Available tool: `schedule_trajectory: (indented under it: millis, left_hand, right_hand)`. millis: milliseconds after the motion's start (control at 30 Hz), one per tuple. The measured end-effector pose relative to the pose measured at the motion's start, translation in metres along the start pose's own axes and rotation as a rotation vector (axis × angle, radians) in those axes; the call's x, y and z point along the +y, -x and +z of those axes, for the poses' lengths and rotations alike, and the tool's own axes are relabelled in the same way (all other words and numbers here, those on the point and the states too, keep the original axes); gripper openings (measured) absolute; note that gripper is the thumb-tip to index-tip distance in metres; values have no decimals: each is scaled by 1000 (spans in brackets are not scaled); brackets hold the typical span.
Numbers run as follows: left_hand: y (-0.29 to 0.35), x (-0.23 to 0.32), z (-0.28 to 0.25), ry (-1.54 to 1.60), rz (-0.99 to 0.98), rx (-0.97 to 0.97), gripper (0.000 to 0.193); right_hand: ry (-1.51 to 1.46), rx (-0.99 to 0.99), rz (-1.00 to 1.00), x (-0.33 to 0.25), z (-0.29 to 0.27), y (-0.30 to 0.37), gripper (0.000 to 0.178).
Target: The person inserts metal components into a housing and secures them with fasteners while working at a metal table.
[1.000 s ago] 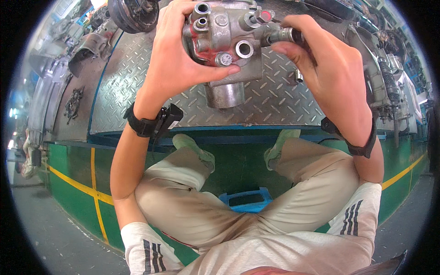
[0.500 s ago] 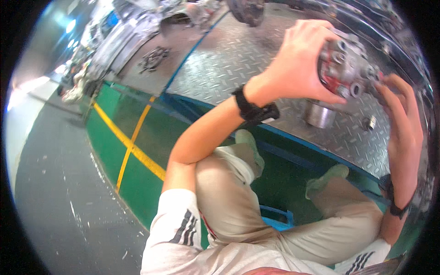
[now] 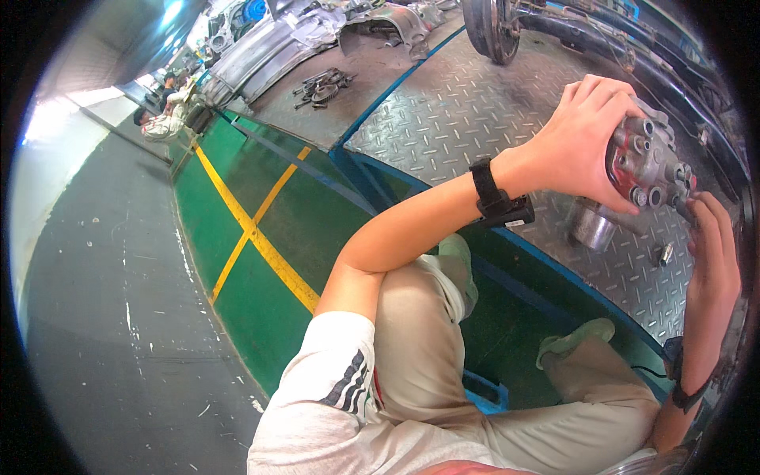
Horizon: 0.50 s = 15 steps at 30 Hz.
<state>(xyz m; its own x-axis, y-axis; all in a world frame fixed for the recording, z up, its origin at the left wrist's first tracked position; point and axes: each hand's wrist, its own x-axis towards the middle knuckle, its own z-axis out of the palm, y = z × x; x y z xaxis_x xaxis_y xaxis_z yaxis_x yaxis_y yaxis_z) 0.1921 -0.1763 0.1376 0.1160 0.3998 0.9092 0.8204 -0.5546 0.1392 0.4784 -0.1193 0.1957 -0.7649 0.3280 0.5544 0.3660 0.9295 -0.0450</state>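
Raised over the table's right side is a grey cast-metal housing [image 3: 655,162] with several round ports and bolt heads and traces of red. My left hand [image 3: 582,142] wraps round its left side, thumb below and fingers over the top. At its lower right end, the bent fingers of my right hand [image 3: 715,249] close on a short stub or fitting, partly hidden by the fingertips. Below the housing a shiny metal cylinder [image 3: 592,226] rests on the diamond-plate tabletop [image 3: 443,111]. Nearer my right hand stands a small metal fitting [image 3: 666,254].
Loose metal parts with a gear [image 3: 324,93] lie on the adjoining table, before large silver casings [image 3: 289,39]. A black wheel drum [image 3: 491,32] and dark bars [image 3: 590,36] line the far side. Under the blue-edged table is a blue frame [image 3: 484,393]. Another person [image 3: 165,123] sits far left.
The view has shifted, so the table and both hands sit lower and further right in the picture. Both hands remain on the housing, which looks much the same in its tilt.
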Motion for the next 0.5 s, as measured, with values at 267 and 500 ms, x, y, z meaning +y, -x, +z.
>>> schedule_trajectory:
  millis: [267,500]
  left_hand:
    - [-1,-2,-4,-22,49,-8,101]
    - [-2,-4,2,20,33,-27,99]
  right_hand:
    - [-118,-53,253,17,6,6,48]
    - [-64,43,179,42,19,12,54]
